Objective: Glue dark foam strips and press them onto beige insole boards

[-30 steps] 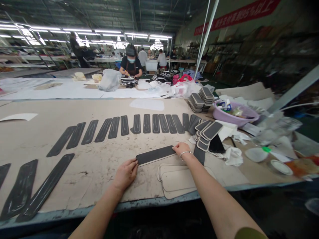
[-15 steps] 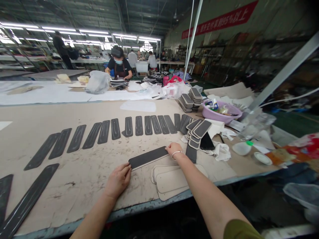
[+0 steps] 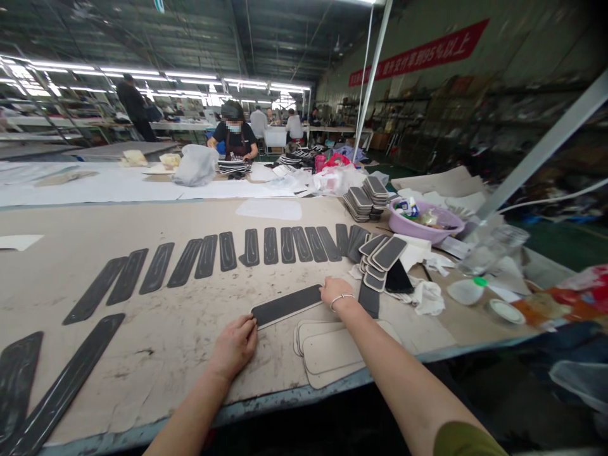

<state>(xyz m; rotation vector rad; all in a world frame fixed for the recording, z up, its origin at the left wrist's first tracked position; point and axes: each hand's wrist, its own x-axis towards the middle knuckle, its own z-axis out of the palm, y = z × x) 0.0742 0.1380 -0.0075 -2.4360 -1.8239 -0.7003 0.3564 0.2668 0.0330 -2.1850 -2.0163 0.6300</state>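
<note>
A long black strip with a pale edge (image 3: 286, 304) lies flat on the brown table (image 3: 171, 342) in front of me. My left hand (image 3: 235, 346) rests at its near left end, fingers curled down onto the tip. My right hand (image 3: 335, 291), with a bangle on the wrist, presses on its far right end, fingers bent over the edge. Just below the strip sits a small stack of pale beige pieces (image 3: 332, 348) near the table's front edge.
A row of several black strips (image 3: 266, 246) is spread across the table, with more at the left (image 3: 61, 386). Stacks of black pads (image 3: 380, 259), a purple basin (image 3: 425, 223), white rags (image 3: 427, 296) and lids (image 3: 503, 310) crowd the right. A masked person (image 3: 235, 136) works at the far table.
Both hands stay at the ends of the black strip. The view has shifted slightly, then settled; nothing on the table has visibly moved.
</note>
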